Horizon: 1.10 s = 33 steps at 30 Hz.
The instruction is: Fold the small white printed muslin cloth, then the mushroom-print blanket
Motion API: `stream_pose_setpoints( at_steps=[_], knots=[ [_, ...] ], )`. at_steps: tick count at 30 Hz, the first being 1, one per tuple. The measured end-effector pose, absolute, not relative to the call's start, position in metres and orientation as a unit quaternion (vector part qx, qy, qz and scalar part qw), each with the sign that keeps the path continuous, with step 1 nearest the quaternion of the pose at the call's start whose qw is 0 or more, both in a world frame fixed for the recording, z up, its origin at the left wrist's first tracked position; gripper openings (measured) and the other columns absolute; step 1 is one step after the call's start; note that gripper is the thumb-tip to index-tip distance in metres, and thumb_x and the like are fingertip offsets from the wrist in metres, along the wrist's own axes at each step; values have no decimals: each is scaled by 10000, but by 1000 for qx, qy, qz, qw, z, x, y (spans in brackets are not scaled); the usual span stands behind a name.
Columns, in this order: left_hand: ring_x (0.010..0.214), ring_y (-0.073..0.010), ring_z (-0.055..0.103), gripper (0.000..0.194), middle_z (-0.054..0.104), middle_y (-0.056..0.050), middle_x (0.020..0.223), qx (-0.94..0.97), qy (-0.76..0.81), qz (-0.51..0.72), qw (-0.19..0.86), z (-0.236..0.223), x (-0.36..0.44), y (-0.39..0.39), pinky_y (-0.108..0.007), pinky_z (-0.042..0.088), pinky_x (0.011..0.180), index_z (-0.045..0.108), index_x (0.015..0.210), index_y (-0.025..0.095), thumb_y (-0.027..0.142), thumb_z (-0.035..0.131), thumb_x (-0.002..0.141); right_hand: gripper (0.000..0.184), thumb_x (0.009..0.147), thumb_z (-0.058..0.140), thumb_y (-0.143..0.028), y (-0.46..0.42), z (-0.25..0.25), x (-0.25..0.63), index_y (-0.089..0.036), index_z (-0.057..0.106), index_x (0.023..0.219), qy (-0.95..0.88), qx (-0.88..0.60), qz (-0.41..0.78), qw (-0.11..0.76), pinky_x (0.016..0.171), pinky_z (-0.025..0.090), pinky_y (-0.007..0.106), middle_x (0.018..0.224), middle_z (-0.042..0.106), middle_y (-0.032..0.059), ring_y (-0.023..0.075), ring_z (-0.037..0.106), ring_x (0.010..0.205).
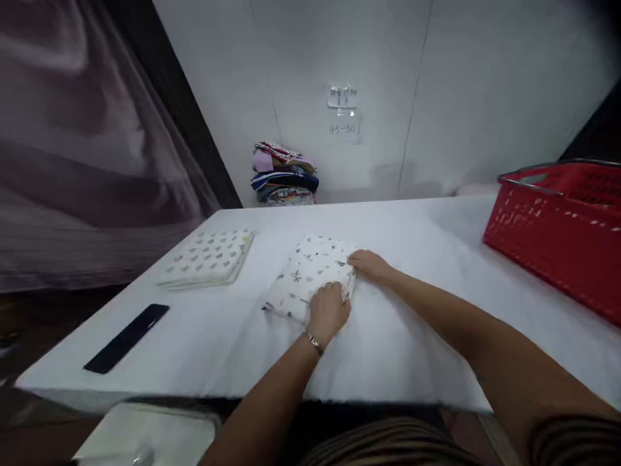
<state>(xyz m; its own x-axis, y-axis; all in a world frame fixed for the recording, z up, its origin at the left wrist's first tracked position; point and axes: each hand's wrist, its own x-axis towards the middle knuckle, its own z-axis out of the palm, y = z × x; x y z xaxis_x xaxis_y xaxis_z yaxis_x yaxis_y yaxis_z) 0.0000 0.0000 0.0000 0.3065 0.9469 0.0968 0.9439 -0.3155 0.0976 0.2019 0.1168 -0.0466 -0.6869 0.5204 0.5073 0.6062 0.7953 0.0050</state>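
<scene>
A folded white cloth with small dark prints (310, 275) lies in the middle of the white table (412, 323). My left hand (328, 312), a bracelet on its wrist, rests on the cloth's near right corner with its fingers curled over the edge. My right hand (371, 264) touches the cloth's right edge a little farther back, its fingers bent against the fabric. A second folded printed cloth (207, 259) lies flat to the left, apart from both hands.
A red plastic basket (557, 226) stands at the table's right side. A flat black bar (129, 336) lies near the front left corner. A pile of coloured folded clothes (284, 175) sits by the back wall. A grey curtain (87, 142) hangs at left.
</scene>
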Motion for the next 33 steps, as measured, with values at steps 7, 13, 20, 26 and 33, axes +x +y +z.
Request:
stream_pose_setpoints(
  at_steps=[7,13,20,26,33],
  knots=[
    [951,-245,519,176,575,-98,973,838,541,66,-31,-7,-1,-10,-368,418,763,572,956,160,259,453,871,294,902,423,-217,105,-50,202,-156,628,1105,-909,-353,-68,213,845,447,373,1139,632,130,238,549,1049],
    [978,-276,508,357,574,-126,1029,840,533,93,-40,-13,-3,-38,-418,415,825,538,1115,112,315,536,821,403,883,364,-103,85,-41,195,-162,575,1222,-890,-409,-57,191,903,422,411,1263,578,113,251,486,1188],
    [1353,-306,265,631,323,-194,1455,855,491,164,5,-38,-17,-69,-474,229,1099,289,1385,68,351,472,851,618,756,400,-19,47,-56,174,-179,445,1351,-928,-321,-11,189,1071,278,485,1385,470,94,210,361,1319],
    [1358,-222,294,490,410,-105,1428,878,427,209,44,-33,-68,-75,-463,210,1132,376,1348,169,288,427,876,671,775,375,-24,22,-46,167,-210,339,1418,-920,-313,-17,235,1069,285,534,1394,458,85,221,331,1339],
    [1289,-235,399,508,470,-128,1372,686,672,279,-2,-35,-154,-26,-417,323,1080,454,1296,133,151,474,788,536,903,440,-266,-32,-34,126,-203,332,1424,-929,-274,21,247,1087,276,535,1385,467,95,248,345,1330]
  ],
)
